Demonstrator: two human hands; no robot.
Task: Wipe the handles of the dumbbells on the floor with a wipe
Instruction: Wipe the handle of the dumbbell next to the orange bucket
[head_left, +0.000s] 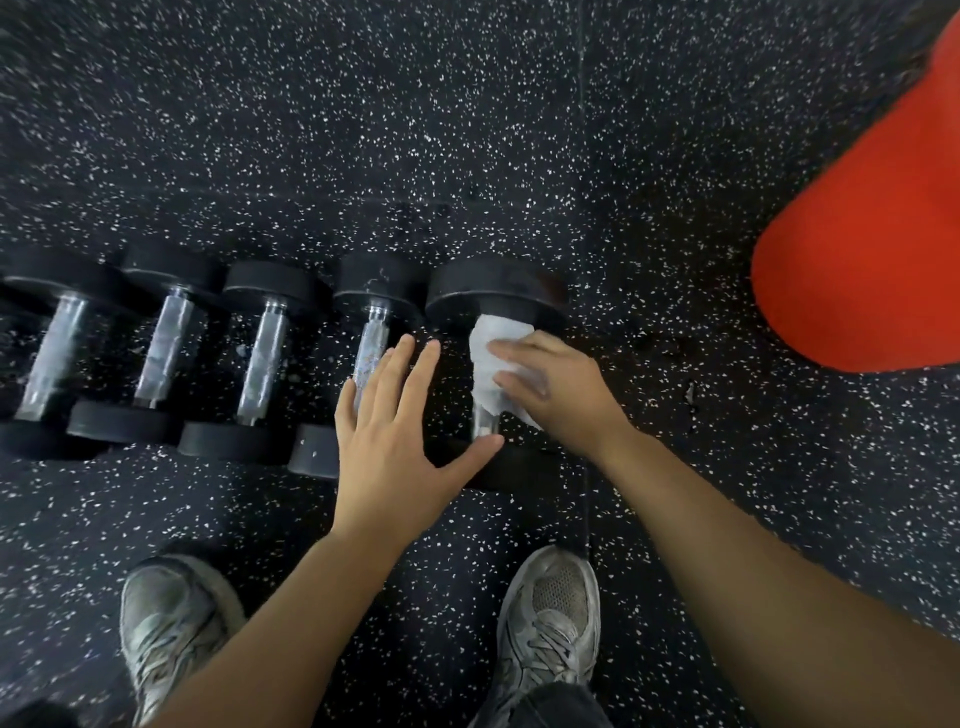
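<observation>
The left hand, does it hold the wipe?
No, the left hand is spread open with straight fingers beside the handle, while the right hand presses the wipe around the rightmost dumbbell.

You get no readable text, label, brand or number anywhere here, not even on the dumbbell ends.

Gym, speckled rubber floor (467, 130), row of dumbbells (260, 353)
</observation>
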